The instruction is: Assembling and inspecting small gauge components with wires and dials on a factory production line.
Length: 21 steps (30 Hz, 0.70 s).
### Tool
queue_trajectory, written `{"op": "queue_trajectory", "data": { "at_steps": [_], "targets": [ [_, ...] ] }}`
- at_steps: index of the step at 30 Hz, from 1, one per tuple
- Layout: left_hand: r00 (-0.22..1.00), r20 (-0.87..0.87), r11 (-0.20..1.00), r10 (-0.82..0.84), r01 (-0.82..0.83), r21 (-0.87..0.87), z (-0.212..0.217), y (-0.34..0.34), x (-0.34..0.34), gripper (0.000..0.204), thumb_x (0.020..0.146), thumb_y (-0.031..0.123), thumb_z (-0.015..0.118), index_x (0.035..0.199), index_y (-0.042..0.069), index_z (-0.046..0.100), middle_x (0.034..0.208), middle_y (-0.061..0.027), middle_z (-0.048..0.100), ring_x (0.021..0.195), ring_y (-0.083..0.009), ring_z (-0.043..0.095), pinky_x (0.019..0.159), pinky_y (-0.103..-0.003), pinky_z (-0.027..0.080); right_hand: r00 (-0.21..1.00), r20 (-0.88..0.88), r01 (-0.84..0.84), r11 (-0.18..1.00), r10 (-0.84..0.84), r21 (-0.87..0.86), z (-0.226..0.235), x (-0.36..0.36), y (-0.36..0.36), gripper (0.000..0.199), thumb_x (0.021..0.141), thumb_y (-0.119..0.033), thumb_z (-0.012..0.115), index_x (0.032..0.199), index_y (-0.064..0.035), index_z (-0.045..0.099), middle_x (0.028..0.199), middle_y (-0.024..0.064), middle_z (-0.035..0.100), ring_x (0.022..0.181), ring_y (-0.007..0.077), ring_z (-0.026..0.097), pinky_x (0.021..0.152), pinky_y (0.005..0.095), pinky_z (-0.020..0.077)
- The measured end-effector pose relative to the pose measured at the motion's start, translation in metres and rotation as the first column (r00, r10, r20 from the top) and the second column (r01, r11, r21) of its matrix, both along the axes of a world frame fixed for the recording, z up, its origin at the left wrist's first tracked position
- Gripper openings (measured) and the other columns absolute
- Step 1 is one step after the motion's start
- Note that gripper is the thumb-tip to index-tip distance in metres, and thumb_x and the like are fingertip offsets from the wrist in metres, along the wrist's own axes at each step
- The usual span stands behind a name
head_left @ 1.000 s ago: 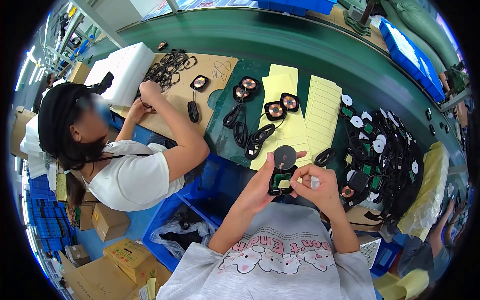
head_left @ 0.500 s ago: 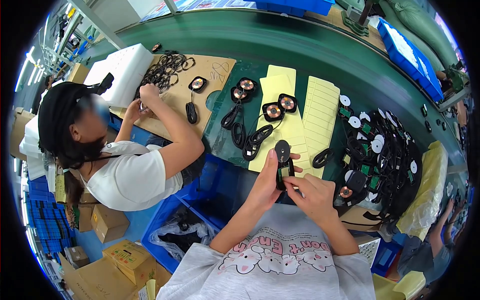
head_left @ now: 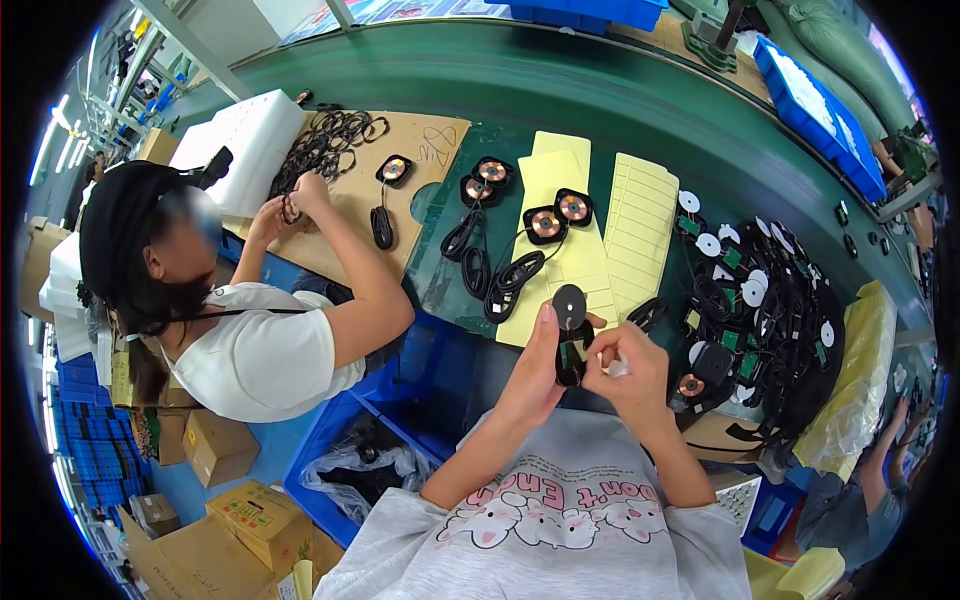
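Note:
Low in the middle, my left hand (head_left: pixel 532 378) is closed round an open black charger housing (head_left: pixel 570 362). A dark round disc (head_left: pixel 569 307) stands up from its far end, joined to it by thin wires. My right hand (head_left: pixel 632 378) is at the housing's right side, its fingertips pinched on a small whitish scrap (head_left: pixel 618 366); whether it is film or paper I cannot tell. A coiled black cable (head_left: pixel 648 314) lies just beyond my right hand. Yellow card sheets (head_left: pixel 590 265) lie beyond my hands, with two chargers showing copper coils (head_left: pixel 545 224) on one of them.
To the right is a heap of black cables, green boards and white discs (head_left: pixel 752 292). Two more coil chargers (head_left: pixel 491 171) lie left of the sheets. A co-worker (head_left: pixel 250 345) handles black rings over cardboard (head_left: pixel 425 160) at left. A blue bin (head_left: pixel 320 455) stands below the table edge.
My right hand has shifted right and slightly up from the housing. A whitish scrap now shows in its fingers, and the pale patch on the housing no longer shows.

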<state>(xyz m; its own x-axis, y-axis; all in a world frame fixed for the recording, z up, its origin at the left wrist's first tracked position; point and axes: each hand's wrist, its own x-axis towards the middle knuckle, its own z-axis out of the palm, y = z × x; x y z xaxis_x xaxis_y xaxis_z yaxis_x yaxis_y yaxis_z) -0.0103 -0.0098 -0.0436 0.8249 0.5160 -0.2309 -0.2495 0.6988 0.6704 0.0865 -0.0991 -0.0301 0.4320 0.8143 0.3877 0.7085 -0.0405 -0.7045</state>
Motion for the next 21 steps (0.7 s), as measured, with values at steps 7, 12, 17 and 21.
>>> {"op": "queue_trajectory", "data": {
  "at_steps": [7, 12, 17, 21],
  "targets": [
    [0.991, 0.102, 0.99, -0.088, 0.098, -0.099, 0.001, 0.007, -0.004, 0.048, 0.095, 0.048, 0.027, 0.123, 0.009, 0.033, 0.112, -0.0121, 0.05, 0.091, -0.0217, 0.055, 0.065, -0.033, 0.052, 0.772, -0.63, 0.035, 0.985, 0.083, 0.171, 0.012, 0.011, -0.003, 0.009, 0.07, 0.0, 0.054, 0.074, -0.0077, 0.05, 0.071, 0.001, 0.052, 0.049, 0.0068, 0.041, 0.045, 0.017, 0.0296],
    [0.974, 0.172, 0.979, -0.146, 0.168, -0.117, 0.002, 0.008, -0.006, 0.051, 0.094, 0.05, 0.03, 0.124, 0.008, 0.031, 0.111, -0.0147, 0.05, 0.094, -0.0256, 0.057, 0.064, -0.035, 0.053, 0.058, -0.945, 0.092, 0.941, 0.322, 0.326, 0.026, 0.031, -0.003, 0.01, 0.075, 0.0, 0.05, 0.072, -0.0085, 0.046, 0.066, 0.0009, 0.047, 0.046, 0.0059, 0.038, 0.044, 0.0162, 0.0289],
    [0.968, 0.174, 0.976, -0.181, 0.198, -0.085, 0.006, 0.007, -0.007, 0.052, 0.093, 0.05, 0.031, 0.124, 0.008, 0.03, 0.111, -0.0165, 0.05, 0.095, -0.0272, 0.057, 0.065, -0.036, 0.054, -0.194, -0.958, 0.001, 0.976, 0.213, 0.217, 0.028, 0.058, -0.002, 0.011, 0.077, 0.002, 0.052, 0.074, -0.009, 0.049, 0.058, -0.001, 0.041, 0.043, 0.0049, 0.037, 0.042, 0.0172, 0.0284],
    [0.971, 0.139, 0.976, -0.194, 0.206, -0.075, 0.006, 0.005, -0.007, 0.052, 0.093, 0.049, 0.031, 0.124, 0.008, 0.03, 0.112, -0.0171, 0.05, 0.096, -0.0268, 0.057, 0.065, -0.037, 0.054, 0.253, -0.967, -0.103, 0.995, 0.036, 0.01, 0.031, 0.051, 0.001, 0.008, 0.076, 0.001, 0.056, 0.076, -0.0074, 0.054, 0.052, -0.004, 0.037, 0.041, 0.0035, 0.033, 0.04, 0.0184, 0.0244]
  ]
}}
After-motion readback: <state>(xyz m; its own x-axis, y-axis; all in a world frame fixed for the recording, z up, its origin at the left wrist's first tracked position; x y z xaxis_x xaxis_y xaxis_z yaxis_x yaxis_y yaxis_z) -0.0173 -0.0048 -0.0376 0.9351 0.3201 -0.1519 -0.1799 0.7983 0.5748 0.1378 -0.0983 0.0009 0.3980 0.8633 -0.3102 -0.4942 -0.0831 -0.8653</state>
